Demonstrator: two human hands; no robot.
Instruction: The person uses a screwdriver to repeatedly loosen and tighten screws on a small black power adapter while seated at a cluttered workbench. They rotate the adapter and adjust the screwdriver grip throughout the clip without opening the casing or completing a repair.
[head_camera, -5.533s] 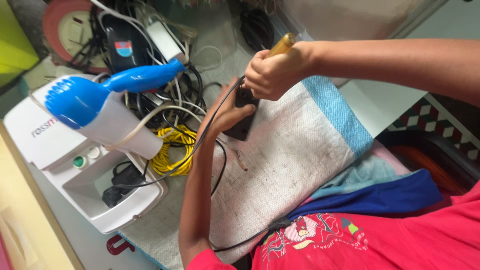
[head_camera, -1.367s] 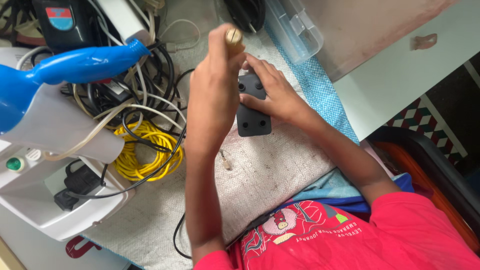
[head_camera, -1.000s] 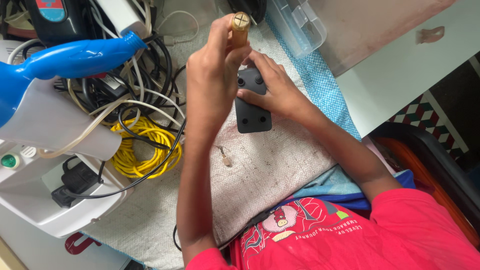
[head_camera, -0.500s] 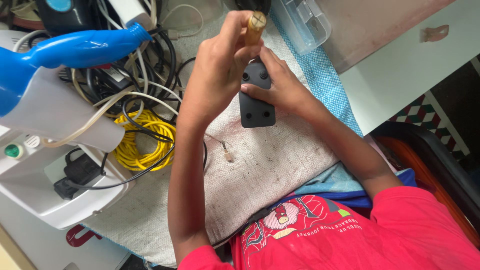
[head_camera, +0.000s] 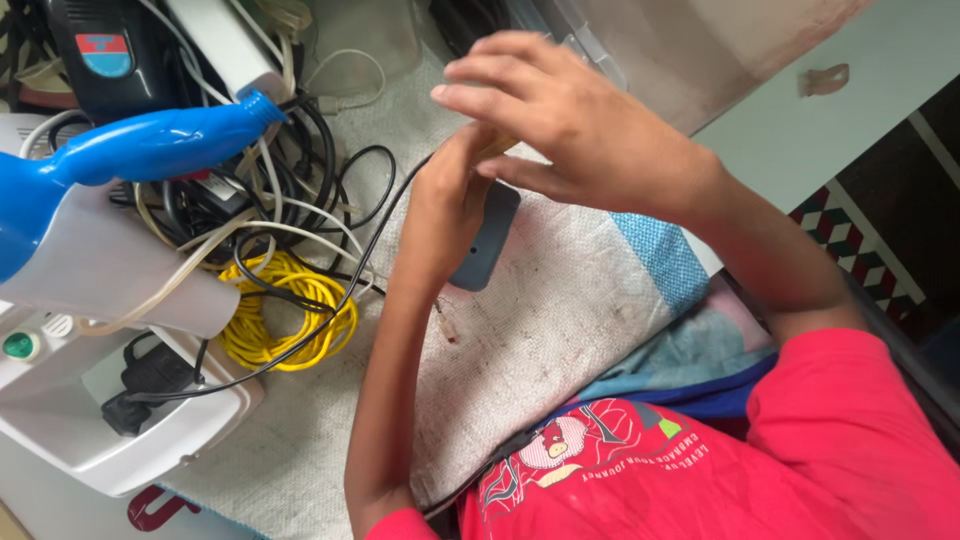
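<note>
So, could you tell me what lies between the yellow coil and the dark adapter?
In the head view, a thin black cable and the left forearm cross that stretch, over the woven mat.

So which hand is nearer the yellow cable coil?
Left. In the picture the left hand is a little up and right of the yellow cable coil; the right hand is farther off, higher and further right.

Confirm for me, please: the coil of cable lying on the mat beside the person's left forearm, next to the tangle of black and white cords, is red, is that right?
Not quite: the coil of cable is yellow, not red, as the head view shows. It does lie on the mat beside the left forearm, next to the black and white cords.
</note>
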